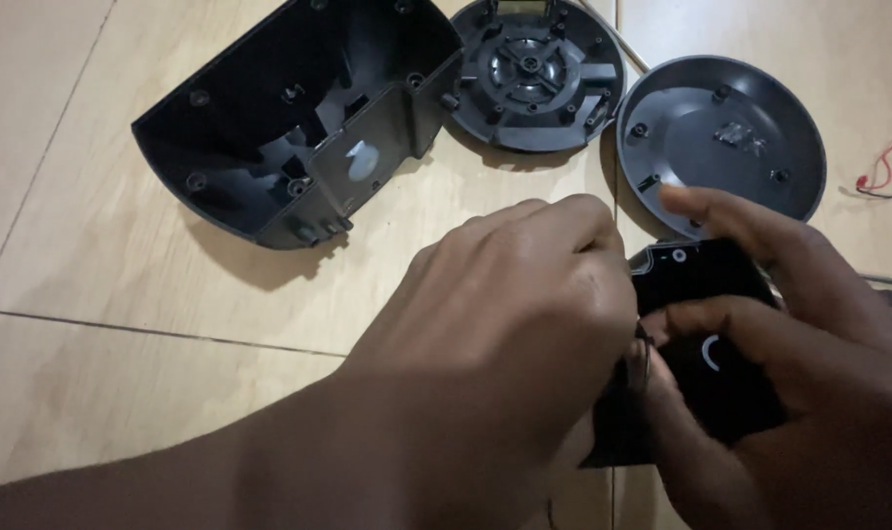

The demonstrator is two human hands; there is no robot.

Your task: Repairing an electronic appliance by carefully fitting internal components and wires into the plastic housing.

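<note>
Both my hands work on a small glossy black device part [706, 290] with a white ring mark and a white arc on it. My right hand [819, 363] wraps around it from the right, index finger stretched over its top edge, thumb across its face. My left hand [505, 324] comes in from the lower left with fingers curled, pressing against the part's left side. What the left fingertips pinch is hidden.
On the pale tiled floor lie a large dark plastic housing shell [298, 118] at the upper left, a round ribbed black disc [534, 74] beside it, and a round grey cover [721, 132] at the upper right. Thin red and black wires [883, 177] lie at the right edge.
</note>
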